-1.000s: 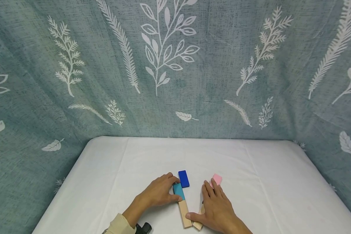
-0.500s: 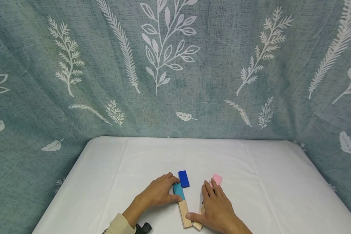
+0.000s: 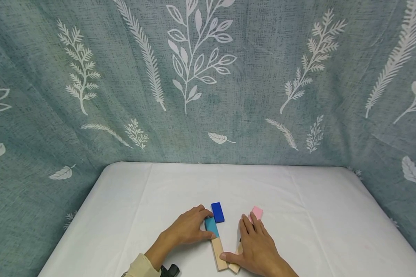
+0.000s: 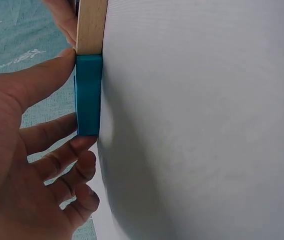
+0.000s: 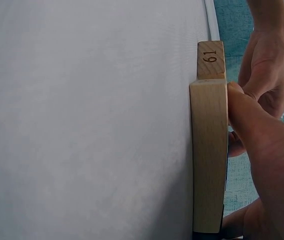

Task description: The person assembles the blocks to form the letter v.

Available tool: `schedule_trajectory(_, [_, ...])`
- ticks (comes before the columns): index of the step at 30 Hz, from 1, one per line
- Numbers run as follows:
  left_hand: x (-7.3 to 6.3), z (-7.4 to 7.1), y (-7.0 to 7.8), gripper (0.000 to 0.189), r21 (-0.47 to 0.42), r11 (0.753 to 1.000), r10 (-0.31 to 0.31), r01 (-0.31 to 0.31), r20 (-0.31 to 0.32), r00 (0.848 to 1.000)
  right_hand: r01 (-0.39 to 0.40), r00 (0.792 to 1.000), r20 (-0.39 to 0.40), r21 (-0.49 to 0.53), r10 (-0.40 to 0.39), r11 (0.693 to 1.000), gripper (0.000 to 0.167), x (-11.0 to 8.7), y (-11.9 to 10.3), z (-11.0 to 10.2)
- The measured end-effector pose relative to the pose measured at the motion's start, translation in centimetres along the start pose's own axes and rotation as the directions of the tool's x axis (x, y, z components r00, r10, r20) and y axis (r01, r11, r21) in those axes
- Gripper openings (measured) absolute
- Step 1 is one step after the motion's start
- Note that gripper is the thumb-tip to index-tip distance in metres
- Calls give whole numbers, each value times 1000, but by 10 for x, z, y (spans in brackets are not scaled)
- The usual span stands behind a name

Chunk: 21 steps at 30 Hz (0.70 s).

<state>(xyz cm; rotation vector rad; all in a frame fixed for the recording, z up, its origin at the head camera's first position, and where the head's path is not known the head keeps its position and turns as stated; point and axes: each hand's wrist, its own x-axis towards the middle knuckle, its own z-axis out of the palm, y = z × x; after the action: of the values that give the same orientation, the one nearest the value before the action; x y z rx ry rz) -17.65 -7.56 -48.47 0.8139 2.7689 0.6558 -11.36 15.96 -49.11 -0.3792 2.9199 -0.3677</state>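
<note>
My left hand (image 3: 188, 227) holds a teal wooden block (image 3: 212, 227) lengthwise, thumb at one end and fingertips at the other. A plain wooden block (image 3: 219, 254) lies end to end with it, forming a straight row. My right hand (image 3: 260, 246) lies with straight fingers over a second plain block (image 5: 209, 155), which it mostly hides in the head view. Its thumb reaches the first plain block, whose end face (image 5: 211, 60) bears a stamped number in the right wrist view. Right fingertips touch a pink block (image 3: 258, 211), partly covered. A dark blue block (image 3: 217, 212) sits beside the teal one's far end.
The blocks lie on a white cloth-covered table (image 3: 180, 181). Behind and around it hangs a green curtain (image 3: 249, 77) with white leaf prints. A black device (image 3: 170, 270) is on the left wrist, beside a beige sleeve (image 3: 143, 265).
</note>
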Motion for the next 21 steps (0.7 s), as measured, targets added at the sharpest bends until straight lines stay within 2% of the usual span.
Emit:
schedule_trajectory(13, [5, -2, 0, 46, -18, 999, 25, -26, -61, 998, -20, 999, 28, -22, 20, 1000, 130, 2, 0, 0])
schedule_trajectory(21, [8, -3, 1, 58, 3, 999, 35, -34, -121, 992, -25, 999, 34, -13, 25, 1000, 130, 2, 0, 1])
